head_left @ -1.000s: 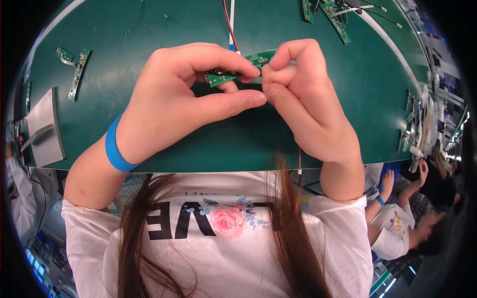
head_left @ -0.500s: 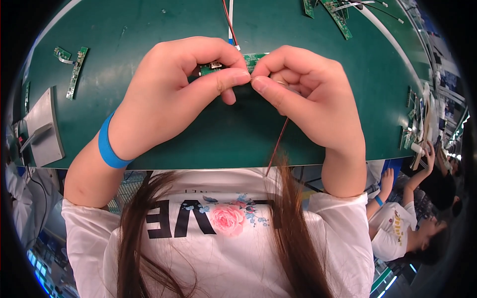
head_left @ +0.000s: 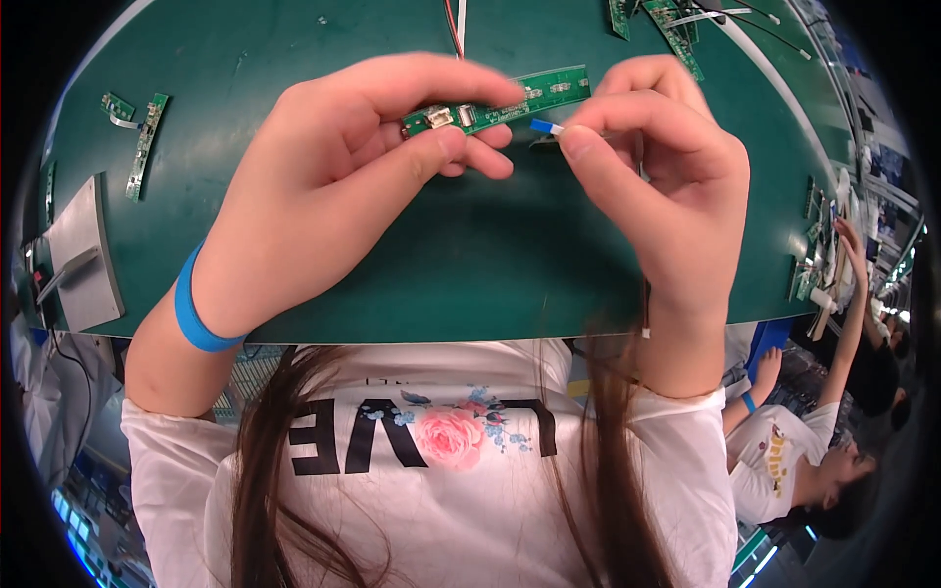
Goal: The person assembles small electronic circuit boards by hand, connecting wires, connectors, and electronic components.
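My left hand (head_left: 333, 167) is closed round a narrow green circuit board (head_left: 557, 88), gripping it at its left end between thumb and fingers. A pale connector (head_left: 438, 117) and a second metal-edged socket (head_left: 467, 116) show on the board's upper face. Just right of it, my right hand (head_left: 667, 157) pinches a white flat ribbon cable with a blue tip (head_left: 542, 126); the tip points at the board and is apart from it. A thin wire with a small white plug (head_left: 646, 333) hangs below my right hand, its upper part hidden.
Beyond my left hand lie a red-and-black wire and a white ribbon (head_left: 462, 27). More circuit boards rest at the left (head_left: 147, 147), far right (head_left: 676, 39) and right edge. A metal plate (head_left: 83, 255) sits at the left edge. A co-worker (head_left: 784, 441) sits at the right.
My hands have drawn apart; the right moved right and now shows the blue-tipped ribbon cable between its fingers. More of the board is visible, tilted up to the right.
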